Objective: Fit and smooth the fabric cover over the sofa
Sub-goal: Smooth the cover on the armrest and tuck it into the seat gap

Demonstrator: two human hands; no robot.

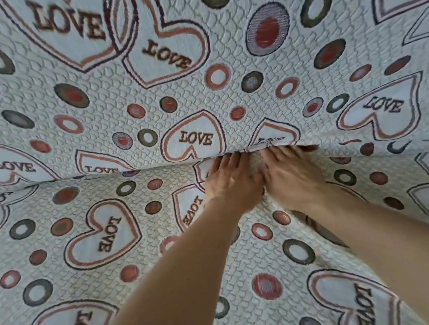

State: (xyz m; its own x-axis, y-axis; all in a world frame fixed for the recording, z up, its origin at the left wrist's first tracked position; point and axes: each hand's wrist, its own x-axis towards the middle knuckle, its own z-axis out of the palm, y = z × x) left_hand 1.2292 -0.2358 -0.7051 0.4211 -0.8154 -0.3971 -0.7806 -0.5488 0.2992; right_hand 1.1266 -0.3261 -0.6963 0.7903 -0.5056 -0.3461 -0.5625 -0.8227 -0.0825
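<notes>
A pale quilted fabric cover (122, 100), printed with "LOVE" hearts and coloured rings, lies over the whole sofa and fills the view. Where the backrest meets the seat there is a crease (77, 176) running left to right. My left hand (230, 182) and my right hand (293, 178) lie side by side at the middle of that crease, palms down. Their fingertips are pushed into the gap and hidden under the overhanging fold. A small bunch of fabric sits between the two hands. Neither hand grips anything that I can see.
The covered seat (90, 254) stretches towards me under both forearms. The covered backrest (222, 42) rises beyond the crease. A fold of cover runs diagonally along the right side near my right forearm (329, 232). Nothing but the cover is in view.
</notes>
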